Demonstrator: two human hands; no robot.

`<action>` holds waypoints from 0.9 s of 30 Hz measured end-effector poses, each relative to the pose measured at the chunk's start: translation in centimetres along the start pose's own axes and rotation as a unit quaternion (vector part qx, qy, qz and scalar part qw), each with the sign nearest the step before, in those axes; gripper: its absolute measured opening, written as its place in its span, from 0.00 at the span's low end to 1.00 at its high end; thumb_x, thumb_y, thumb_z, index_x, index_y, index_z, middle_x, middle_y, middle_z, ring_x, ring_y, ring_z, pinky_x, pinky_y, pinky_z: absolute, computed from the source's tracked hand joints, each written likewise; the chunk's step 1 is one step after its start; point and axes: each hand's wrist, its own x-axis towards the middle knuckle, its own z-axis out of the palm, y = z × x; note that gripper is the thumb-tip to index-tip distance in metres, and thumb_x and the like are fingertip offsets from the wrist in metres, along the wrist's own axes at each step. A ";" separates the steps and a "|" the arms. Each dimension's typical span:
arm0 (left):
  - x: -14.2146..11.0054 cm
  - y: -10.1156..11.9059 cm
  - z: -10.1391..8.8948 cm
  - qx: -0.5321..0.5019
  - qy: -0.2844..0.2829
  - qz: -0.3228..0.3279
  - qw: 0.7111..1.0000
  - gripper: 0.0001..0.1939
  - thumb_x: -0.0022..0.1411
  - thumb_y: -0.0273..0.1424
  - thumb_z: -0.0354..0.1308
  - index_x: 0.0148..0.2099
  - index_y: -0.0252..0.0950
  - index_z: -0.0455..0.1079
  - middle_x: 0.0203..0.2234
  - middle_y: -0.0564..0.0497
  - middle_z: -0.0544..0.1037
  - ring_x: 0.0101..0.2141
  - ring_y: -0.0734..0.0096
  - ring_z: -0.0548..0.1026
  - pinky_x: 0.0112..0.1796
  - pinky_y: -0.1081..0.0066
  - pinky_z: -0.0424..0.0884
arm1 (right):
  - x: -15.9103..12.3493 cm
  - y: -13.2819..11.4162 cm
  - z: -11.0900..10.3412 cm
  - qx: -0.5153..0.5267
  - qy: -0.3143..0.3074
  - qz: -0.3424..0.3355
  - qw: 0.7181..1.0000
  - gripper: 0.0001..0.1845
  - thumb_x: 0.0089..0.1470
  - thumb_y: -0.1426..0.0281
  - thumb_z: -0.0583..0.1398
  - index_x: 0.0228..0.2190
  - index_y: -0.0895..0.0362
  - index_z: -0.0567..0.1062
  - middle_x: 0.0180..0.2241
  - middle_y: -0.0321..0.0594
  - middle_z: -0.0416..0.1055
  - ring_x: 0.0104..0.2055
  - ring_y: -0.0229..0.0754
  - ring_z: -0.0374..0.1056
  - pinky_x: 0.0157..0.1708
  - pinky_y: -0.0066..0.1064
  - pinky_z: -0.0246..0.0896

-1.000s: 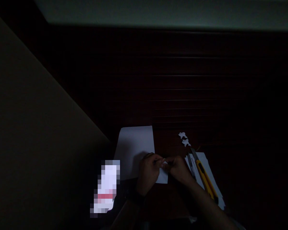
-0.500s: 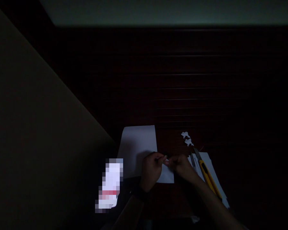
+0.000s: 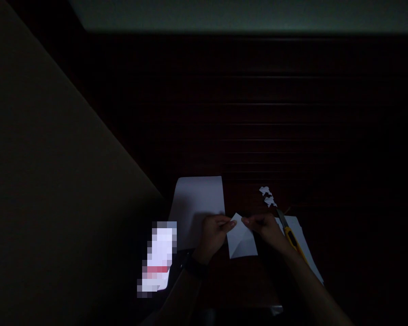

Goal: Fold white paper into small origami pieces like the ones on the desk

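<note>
The paper [image 3: 242, 240] is between the two hands, in front of the person, with its pointed end turned away and a crease near its lower left corner. The left hand [image 3: 211, 235] has its thumb and finger clamped on the upper left edge; the right hand [image 3: 270, 232] pinches the upper right edge in the same manner. Whether the paper touches the table [image 3: 238, 287] cannot be told. A dark band [image 3: 197, 268] is around the left wrist. Just beside the left hand, and partly behind it, lies a larger sheet [image 3: 199, 194]. Near the right hand, a yellow knife [image 3: 294, 240] rests upon a stack [image 3: 309, 246] of white papers, its blade pointing away. Beyond the blade are small folded pieces [image 3: 269, 200].
</note>
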 end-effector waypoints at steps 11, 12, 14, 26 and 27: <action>-0.1 1.2 -0.3 0.019 -0.050 0.032 0.998 0.13 0.52 0.38 0.59 0.31 0.33 0.76 0.27 0.47 0.79 0.28 0.67 0.75 0.28 0.74 0.67 | 0.1 0.9 -0.3 -0.082 0.014 -0.016 0.996 0.12 0.46 0.65 0.60 0.21 0.61 0.76 0.19 0.38 0.70 0.21 0.37 0.63 0.21 0.26 0.54; -0.1 1.1 -0.3 0.024 -0.057 0.028 0.998 0.13 0.52 0.38 0.59 0.30 0.32 0.76 0.25 0.47 0.78 0.27 0.67 0.74 0.27 0.74 0.67 | 0.1 0.9 -0.3 -0.091 0.003 -0.021 0.996 0.11 0.46 0.66 0.60 0.21 0.61 0.77 0.20 0.38 0.71 0.22 0.38 0.64 0.22 0.27 0.55; 0.0 0.8 -0.4 0.036 -0.050 0.025 0.998 0.13 0.51 0.39 0.60 0.28 0.33 0.76 0.24 0.47 0.78 0.26 0.67 0.74 0.26 0.74 0.66 | 0.1 0.6 -0.3 -0.100 -0.022 -0.034 0.994 0.12 0.48 0.65 0.59 0.23 0.60 0.77 0.22 0.40 0.73 0.25 0.40 0.67 0.24 0.28 0.59; -0.1 0.3 0.1 -0.115 0.093 -0.054 0.987 0.18 0.50 0.43 0.59 0.33 0.31 0.74 0.24 0.49 0.76 0.24 0.72 0.73 0.26 0.74 0.68 | -1.0 -0.7 2.1 -0.257 0.050 -0.276 0.925 0.22 0.48 0.69 0.61 0.47 0.47 0.70 0.58 0.38 0.56 0.61 0.52 0.45 0.56 0.49 0.46; -0.2 0.4 0.1 -0.127 0.085 -0.069 0.986 0.19 0.50 0.43 0.59 0.34 0.30 0.74 0.25 0.48 0.76 0.25 0.71 0.73 0.26 0.73 0.69 | -0.9 -0.5 2.0 -0.265 0.053 -0.277 0.922 0.21 0.48 0.69 0.61 0.47 0.47 0.71 0.58 0.38 0.56 0.61 0.52 0.44 0.55 0.50 0.46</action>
